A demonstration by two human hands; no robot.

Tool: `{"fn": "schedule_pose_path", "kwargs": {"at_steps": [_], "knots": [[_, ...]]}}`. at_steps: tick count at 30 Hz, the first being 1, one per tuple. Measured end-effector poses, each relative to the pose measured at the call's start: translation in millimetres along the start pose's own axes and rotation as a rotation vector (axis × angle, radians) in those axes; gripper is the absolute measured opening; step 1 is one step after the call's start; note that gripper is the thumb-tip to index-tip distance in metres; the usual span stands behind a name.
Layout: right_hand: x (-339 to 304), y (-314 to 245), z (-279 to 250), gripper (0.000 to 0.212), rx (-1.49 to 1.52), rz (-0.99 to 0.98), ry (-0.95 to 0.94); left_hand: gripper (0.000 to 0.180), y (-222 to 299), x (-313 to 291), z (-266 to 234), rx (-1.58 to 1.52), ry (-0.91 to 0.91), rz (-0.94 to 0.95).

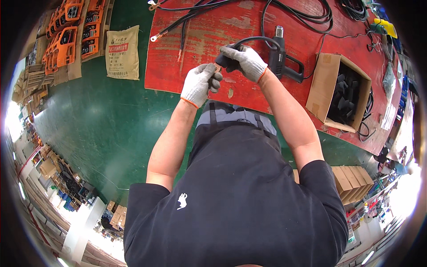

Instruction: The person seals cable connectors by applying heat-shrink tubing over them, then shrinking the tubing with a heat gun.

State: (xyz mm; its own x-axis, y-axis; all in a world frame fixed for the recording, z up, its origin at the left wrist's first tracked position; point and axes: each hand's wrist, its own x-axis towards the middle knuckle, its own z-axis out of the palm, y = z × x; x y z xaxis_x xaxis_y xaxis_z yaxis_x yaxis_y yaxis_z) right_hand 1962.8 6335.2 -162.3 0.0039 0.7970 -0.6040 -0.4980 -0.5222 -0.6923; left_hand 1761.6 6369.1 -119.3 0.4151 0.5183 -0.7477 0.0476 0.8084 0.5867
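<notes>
Both my hands wear whitish knit gloves with grey palms and orange cuffs, and they meet over the near edge of the red table. My left hand (198, 86) is closed, its fingertips pinching a copper cable lug (218, 68). Close beside it, my right hand (247, 61) grips a short black sleeve (226, 61) around the lug's other end. A black cable (251, 38) arcs away from that hand toward the right. A black heat gun (279, 58) with a metal nozzle rests on the table just right of my right hand.
On the red table (213, 31) lie black cables with lugs (171, 26) and coiled cable (322, 24). An open cardboard box (322, 89) of black sleeves stands at the right. On the green floor, a paper sack (123, 53) lies near orange parts (66, 46); cartons (351, 182) stand behind right.
</notes>
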Motion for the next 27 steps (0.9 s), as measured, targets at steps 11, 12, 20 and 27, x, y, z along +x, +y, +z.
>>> {"fn": "schedule_pose_path", "kwargs": {"at_steps": [11, 12, 20, 27], "knots": [[-1, -8, -8, 0.033, -0.035, 0.034, -0.06, 0.02, 1, 5, 3, -0.009, -0.012, -0.013], [0, -7, -9, 0.032, -0.059, 0.057, -0.053, 0.02, 1, 6, 3, -0.015, -0.023, -0.017], [9, 0, -10, 0.034, -0.08, 0.018, -0.013, 0.028, -10, 15, -1, -0.176, -0.05, -0.022], [11, -3, -12, 0.03, -0.076, 0.041, -0.042, 0.032, -12, 16, -1, 0.052, -0.048, 0.064]]}}
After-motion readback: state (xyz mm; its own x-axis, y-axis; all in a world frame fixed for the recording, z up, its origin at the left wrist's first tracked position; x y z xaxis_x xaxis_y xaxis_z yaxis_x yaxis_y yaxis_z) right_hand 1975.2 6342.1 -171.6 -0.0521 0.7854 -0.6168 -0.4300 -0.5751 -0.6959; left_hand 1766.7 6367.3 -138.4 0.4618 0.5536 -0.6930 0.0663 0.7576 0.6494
